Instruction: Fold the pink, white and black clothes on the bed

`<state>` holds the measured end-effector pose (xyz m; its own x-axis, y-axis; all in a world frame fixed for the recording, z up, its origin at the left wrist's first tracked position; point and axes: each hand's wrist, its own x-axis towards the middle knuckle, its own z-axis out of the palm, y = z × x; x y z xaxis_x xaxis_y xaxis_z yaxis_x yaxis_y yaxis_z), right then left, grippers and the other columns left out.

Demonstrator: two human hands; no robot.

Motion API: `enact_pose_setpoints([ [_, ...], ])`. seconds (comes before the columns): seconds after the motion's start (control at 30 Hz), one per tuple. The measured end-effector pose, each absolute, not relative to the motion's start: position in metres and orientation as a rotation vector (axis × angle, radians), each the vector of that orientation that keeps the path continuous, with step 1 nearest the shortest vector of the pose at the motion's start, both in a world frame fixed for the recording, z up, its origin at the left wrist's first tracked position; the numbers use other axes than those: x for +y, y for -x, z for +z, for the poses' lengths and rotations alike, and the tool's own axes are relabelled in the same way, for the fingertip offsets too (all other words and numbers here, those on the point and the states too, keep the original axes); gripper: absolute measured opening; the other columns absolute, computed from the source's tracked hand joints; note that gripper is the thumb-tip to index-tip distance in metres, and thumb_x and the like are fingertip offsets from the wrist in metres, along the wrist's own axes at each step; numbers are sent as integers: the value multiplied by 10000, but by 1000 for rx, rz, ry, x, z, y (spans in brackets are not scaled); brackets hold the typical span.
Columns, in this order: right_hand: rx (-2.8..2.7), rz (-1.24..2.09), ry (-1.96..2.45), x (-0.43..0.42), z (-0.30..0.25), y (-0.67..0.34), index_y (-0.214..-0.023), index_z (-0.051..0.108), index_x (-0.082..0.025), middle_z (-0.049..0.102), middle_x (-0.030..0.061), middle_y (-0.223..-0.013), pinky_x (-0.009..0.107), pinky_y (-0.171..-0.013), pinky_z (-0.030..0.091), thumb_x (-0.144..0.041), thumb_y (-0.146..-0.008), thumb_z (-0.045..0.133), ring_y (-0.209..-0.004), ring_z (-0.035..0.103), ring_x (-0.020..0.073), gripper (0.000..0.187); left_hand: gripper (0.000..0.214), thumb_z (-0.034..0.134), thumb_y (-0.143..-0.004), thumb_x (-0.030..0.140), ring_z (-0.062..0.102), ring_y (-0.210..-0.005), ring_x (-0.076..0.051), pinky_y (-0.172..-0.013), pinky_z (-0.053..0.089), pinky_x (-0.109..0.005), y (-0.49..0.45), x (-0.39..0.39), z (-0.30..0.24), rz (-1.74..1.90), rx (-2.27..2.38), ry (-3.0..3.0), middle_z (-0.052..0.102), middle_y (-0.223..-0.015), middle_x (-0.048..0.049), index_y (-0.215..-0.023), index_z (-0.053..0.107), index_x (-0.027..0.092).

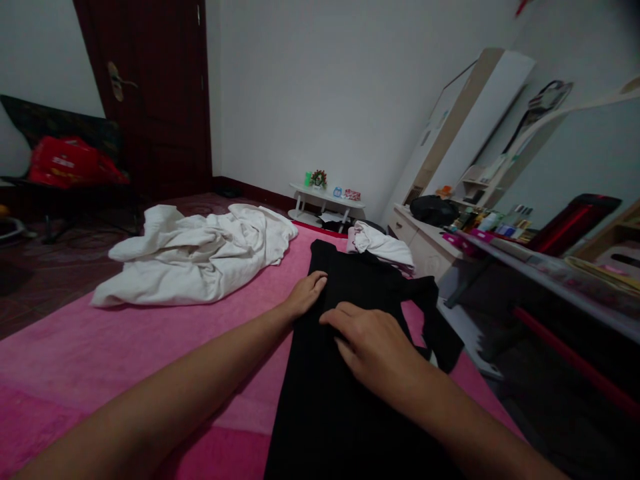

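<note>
A long black long-sleeved garment [320, 400] lies spread on the pink bed cover [200, 353], stretching from the bottom edge toward the far side. One sleeve bends out to the right. At the garment's left edge, my left hand [305, 295] has its fingers closed on the cloth. My right hand [373, 343] is over the middle of the garment with its fingers bent, thumb and index finger apart. Whether its fingertips touch the fabric I cannot tell.
Crumpled white cloth [200, 257] lies on the bed's far left. A folded white cloth [384, 247] sits beyond the garment. To the right stand a cluttered dresser [430, 243] and a table edge [550, 273]. A low white stand [325, 195] is against the wall.
</note>
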<state>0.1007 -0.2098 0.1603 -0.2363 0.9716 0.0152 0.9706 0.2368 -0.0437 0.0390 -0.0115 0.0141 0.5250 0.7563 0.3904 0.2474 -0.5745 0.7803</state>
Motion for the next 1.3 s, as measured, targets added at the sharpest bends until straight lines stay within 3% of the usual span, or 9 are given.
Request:
enact_pose_setpoints([
  [0.4,-2797,591,1833,-196,101,-85,-1148,642,-240,639,78,-1077,242,-533,377,-153,-705,590,-755,643,194,455,446,474,-904,318,606,-1087,-226,-959,458,-361,-76,58,34,915,995,-1995,629,-1195,-131,-1301,452,117],
  [0.53,-2755,860,1634,-183,107,-104,-1185,621,-221,668,89,-1082,236,-613,448,-255,-807,604,-850,654,211,380,593,607,-831,277,652,-969,-216,-852,509,-333,-96,92,37,917,1022,-1945,654,-1122,-143,-1348,373,103],
  [0.67,-2328,1294,1351,-166,120,-136,-1212,589,-238,709,31,-991,214,-669,485,-305,-935,443,-783,677,133,320,655,683,-771,256,596,-1100,-235,-914,477,-338,-114,111,43,944,1036,-1940,574,-1260,-174,-1339,393,109],
  [0.77,-2082,843,1608,-146,106,-148,-1198,605,-232,676,66,-1130,344,-923,465,-296,-942,422,-1014,643,182,321,678,712,-732,211,532,-1197,-241,-975,437,-341,-127,121,47,949,1046,-1960,514,-1345,-164,-1335,413,128],
  [0.87,-2221,508,1652,-136,74,-147,-1354,488,-252,422,64,-1461,494,-1147,189,-332,-909,500,-1367,341,241,452,688,706,-726,170,554,-1167,-242,-956,451,-330,-139,130,47,913,1081,-1982,538,-1315,-174,-1344,410,108],
  [0.97,-2391,481,1574,-138,49,-139,-1470,304,-219,197,52,-1554,500,-1174,63,-425,-949,401,-1442,134,223,569,714,631,-747,69,613,-1064,-214,-870,495,-299,-146,139,45,861,1119,-2028,568,-1275,-168,-1397,340,113],
  [1.1,-2429,393,1574,-142,40,-135,-1486,261,-223,133,30,-1563,488,-1179,40,-468,-966,324,-1449,73,206,578,744,543,-735,-24,587,-1096,-211,-893,482,-310,-143,145,47,830,1158,-2189,528,-1313,-151,-1421,318,155],
  [1.2,-2439,345,1565,-141,40,-138,-1491,242,-242,145,22,-1562,488,-1178,70,-457,-967,333,-1447,86,206,573,614,505,-761,-3,437,-1271,-266,-1039,364,-389,-137,139,52,835,1174,-2371,424,-1401,-162,-1352,435,148],
  [1.3,-2440,258,1532,-141,38,-141,-1493,235,-236,144,32,-1562,477,-1177,104,-418,-963,363,-1444,101,214,575,325,471,-853,144,436,-1260,-310,-1060,323,-435,-137,124,51,748,1158,-2527,508,-1302,-188,-1144,608,99],
])
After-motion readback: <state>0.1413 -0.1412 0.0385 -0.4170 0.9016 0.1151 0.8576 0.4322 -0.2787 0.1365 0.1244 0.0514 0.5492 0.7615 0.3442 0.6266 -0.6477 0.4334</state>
